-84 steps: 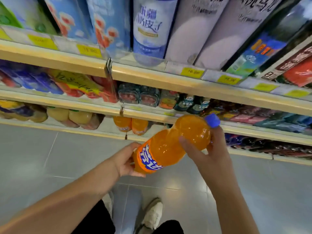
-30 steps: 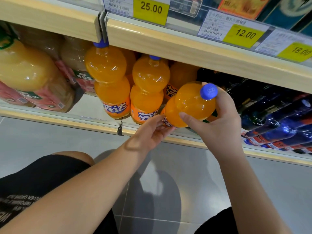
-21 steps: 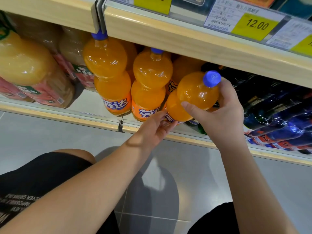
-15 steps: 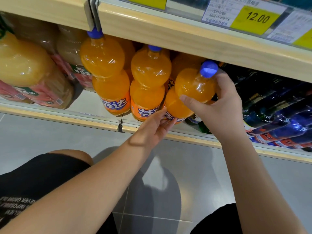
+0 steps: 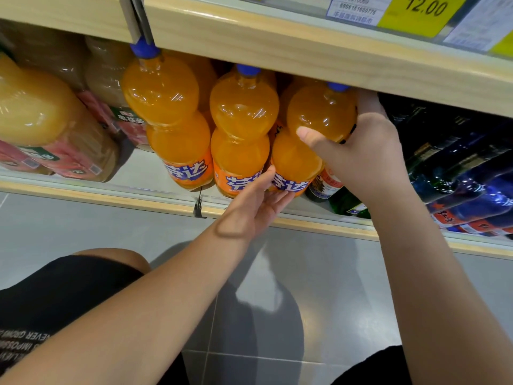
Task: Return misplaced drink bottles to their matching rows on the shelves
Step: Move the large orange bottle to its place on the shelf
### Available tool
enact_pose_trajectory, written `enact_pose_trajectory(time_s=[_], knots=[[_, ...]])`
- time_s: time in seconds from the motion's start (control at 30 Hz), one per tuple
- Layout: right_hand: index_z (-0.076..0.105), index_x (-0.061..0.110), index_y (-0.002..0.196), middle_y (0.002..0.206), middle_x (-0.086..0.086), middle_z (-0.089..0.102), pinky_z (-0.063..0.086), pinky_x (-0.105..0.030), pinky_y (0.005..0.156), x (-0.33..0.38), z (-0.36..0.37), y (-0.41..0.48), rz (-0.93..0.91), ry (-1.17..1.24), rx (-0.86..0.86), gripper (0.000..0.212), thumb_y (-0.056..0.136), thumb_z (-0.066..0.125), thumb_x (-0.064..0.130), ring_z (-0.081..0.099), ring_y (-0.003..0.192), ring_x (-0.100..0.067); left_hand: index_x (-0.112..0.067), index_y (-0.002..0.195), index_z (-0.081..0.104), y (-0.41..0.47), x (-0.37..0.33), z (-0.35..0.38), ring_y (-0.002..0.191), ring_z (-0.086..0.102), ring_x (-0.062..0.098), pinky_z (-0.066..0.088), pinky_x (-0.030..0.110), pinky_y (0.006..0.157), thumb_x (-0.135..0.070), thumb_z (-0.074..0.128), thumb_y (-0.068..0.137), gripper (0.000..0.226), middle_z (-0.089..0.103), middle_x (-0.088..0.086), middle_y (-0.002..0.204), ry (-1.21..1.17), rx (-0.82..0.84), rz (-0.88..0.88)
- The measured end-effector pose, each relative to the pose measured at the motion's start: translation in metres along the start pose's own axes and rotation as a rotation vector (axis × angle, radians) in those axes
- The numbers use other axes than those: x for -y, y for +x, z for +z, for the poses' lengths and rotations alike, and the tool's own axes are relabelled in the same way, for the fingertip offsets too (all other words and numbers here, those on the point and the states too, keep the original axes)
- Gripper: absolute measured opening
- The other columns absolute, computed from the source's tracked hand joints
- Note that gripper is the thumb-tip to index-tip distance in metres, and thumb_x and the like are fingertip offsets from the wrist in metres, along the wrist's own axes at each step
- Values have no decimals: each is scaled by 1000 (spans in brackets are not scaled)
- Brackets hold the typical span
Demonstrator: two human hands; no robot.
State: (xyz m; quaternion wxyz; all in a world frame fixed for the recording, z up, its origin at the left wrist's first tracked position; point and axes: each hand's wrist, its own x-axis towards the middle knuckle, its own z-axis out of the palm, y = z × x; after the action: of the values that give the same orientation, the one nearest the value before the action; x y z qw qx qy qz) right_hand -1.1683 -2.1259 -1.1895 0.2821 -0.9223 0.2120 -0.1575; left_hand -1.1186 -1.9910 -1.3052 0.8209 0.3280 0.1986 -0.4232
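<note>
Wood-edged shelf [image 5: 133, 193] carries orange soda bottles [image 5: 177, 140] in rows, pale juice bottles [image 5: 41, 118] left, dark bottles [image 5: 469, 195] right.

Both hands [image 5: 363, 159] on orange soda bottle [image 5: 308, 134]

Orange bottle [image 5: 311, 134], seemingly upright, shelved.

juice jugs [image 5: 36, 115] left | soda bottles [image 5: 241, 112] centre | held bottle [image 5: 316, 115] right of them
</note>
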Motion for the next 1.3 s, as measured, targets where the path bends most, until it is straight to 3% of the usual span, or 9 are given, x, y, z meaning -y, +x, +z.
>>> enact_pose_trajectory(time_s=[0.17,0.37,0.53,0.67,0.8,0.93,1.07,1.17,1.3], knots=[[58,16,90,74,8,60,39,-6,57,2,-5,-1,22,40,34,34,91,75,45,52,66,21,-14,142,49,-1,1,4,113,66,36,62,41,79,-18,63,96,48,64,17,131,19,-12,-10],[69,4,95,84,-10,68,50,-37,70,2,-14,2,30,-17,102,47,92,71,51,60,75,-19,-14,143,49,-4,2,1,117,64,36,58,43,89,-17,60,98,46,63,16,134,27,43,-6],[64,5,115,98,-10,69,52,-37,75,1,-13,2,8,-54,97,54,92,69,54,62,86,-23,-14,143,49,-5,2,2,108,70,32,61,41,85,-18,62,97,48,66,14,130,26,42,-4],[60,0,102,93,-20,65,56,-46,77,-4,-11,3,74,-108,138,59,94,64,58,62,85,-34,-14,140,51,-5,3,2,99,74,28,63,39,77,-21,65,95,47,76,8,107,37,15,-22],[56,6,101,90,-12,60,47,-32,63,-8,-7,2,104,-110,116,52,95,64,56,58,79,-28,-14,138,53,-6,2,4,99,74,26,63,37,76,-23,66,95,46,77,8,105,76,2,-43],[50,6,138,129,-18,54,39,-25,75,-7,-2,-2,50,-103,42,64,96,66,50,58,107,-33,-13,136,56,-7,-1,7,111,69,25,62,35,79,-28,67,93,47,72,11,120,168,-26,-62],[46,5,145,136,-20,50,35,-20,83,-5,-2,-13,56,-76,-45,68,94,71,43,55,115,-33,-13,126,61,-17,-4,9,118,64,19,60,34,86,-28,65,95,34,76,5,111,312,8,-78],[47,4,140,134,-15,50,28,-13,80,0,-12,-32,101,-34,-3,62,95,72,38,55,117,-30,-11,141,51,-45,-16,14,124,59,20,56,37,95,-31,69,92,56,65,8,130,549,-45,-13],[46,15,149,143,-9,51,41,-28,92,25,-43,-62,143,4,155,68,92,76,35,53,127,-27,-20,140,52,-104,-44,41,123,58,17,51,40,100,-35,71,90,56,56,-2,141,1006,-77,144]])
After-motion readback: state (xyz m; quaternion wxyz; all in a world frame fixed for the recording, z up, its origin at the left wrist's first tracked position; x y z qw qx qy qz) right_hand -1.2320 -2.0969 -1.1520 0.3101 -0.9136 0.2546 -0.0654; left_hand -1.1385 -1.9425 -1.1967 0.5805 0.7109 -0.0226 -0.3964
